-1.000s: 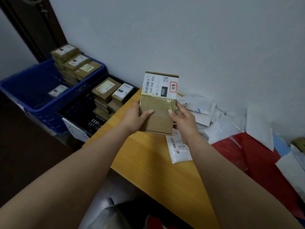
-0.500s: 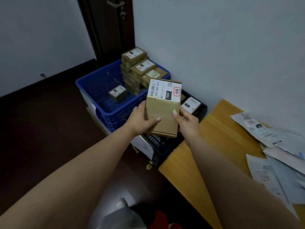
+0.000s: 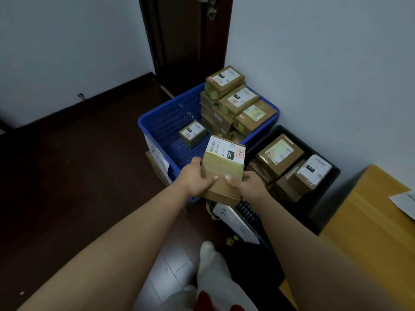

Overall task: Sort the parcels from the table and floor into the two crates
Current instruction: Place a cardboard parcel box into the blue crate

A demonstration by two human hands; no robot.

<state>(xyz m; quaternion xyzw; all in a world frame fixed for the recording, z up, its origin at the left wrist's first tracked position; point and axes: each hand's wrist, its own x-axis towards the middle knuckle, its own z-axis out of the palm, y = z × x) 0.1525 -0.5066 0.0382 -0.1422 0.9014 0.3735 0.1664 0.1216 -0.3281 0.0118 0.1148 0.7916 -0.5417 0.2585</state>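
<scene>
A dark floor (image 3: 74,176) fills the left and near side, with pale walls behind and a dark door (image 3: 188,41) at the far middle. The blue crate (image 3: 161,122) stands on the floor just in front of the door; the black crate (image 3: 323,194) sits right of it, touching or nearly so, against the right wall. A wooden table (image 3: 370,225) stands at the right edge, just beside the black crate, with white paper (image 3: 404,198) on its far part. In the blue crate, brown boxes are stacked (image 3: 233,102) along its right side, rising above the rim, and one small box (image 3: 192,133) lies alone on its floor to the left. The black crate holds several more boxes (image 3: 289,167) at its far end. The parcel (image 3: 222,169), a brown box with a white label on top, is held in the air over the near edges of the two crates, about where they meet. The left hand (image 3: 195,178) grips its left side, thumb curled onto the top face; the right hand (image 3: 249,185) grips its right side likewise, both clamped on it.
</scene>
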